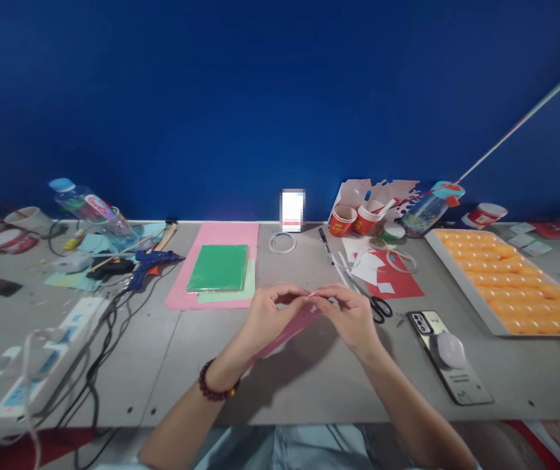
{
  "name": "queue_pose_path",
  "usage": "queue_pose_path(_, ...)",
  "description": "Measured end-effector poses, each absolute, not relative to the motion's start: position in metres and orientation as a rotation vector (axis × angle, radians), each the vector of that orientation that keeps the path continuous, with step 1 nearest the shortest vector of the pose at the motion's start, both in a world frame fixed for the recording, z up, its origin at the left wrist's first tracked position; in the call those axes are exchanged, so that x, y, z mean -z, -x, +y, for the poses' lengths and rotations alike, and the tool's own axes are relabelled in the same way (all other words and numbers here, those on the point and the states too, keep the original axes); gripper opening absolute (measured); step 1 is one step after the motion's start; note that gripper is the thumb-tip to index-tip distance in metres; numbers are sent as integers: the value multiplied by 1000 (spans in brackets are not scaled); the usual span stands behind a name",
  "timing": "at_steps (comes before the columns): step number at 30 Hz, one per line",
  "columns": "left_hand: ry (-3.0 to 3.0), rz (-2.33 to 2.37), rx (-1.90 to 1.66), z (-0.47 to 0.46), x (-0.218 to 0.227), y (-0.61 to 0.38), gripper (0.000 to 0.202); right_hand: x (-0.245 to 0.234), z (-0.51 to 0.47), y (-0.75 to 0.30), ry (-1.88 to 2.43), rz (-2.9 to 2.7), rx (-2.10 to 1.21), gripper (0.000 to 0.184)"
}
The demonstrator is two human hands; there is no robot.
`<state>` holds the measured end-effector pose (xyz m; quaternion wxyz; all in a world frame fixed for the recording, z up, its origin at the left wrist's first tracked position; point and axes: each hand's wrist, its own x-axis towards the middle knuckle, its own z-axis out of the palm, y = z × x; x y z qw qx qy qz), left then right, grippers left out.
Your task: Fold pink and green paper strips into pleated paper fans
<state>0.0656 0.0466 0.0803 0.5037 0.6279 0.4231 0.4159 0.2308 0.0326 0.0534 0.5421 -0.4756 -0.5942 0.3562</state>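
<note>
Both hands meet above the middle of the table, pinching the top of one piece of pink paper. My left hand has thumb and fingertips closed on it, and a dark bead bracelet circles that wrist. From the other side my right hand grips the same paper, its fingertips almost touching those of the left. The sheet slants down to the left, partly behind the left hand. Black-handled scissors lie just beyond my right hand, partly covered by it.
Left are a green paper pack on pink sheets, a blue glue gun and a power strip with cables. Right are a phone, a tray of orange balls, paper cups and a red sheet.
</note>
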Motion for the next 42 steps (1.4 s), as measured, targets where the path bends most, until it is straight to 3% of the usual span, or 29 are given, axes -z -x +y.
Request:
queue_pose_path(4,-1521,1038,-785,52,-82,-58,27,-49,34,-239,1196,-1300,-834,13)
queue_pose_path(7,-1610,1081,-703,53,-78,-54,22,-45,36,-247,1210,-1250,-822,13)
queue_pose_path(19,-1754,1157,-811,52,-55,-61,13,-14,46,-257,1202,-1199,-926,27)
queue_pose_path(27,-1820,1064,-652,51,-58,-50,29,-2,53,-260,1201,-1016,-975,27)
queue_pose_path(42,-1496,1199,-662,75,-45,3,35,7,62,-271,1140,-770,-888,30)
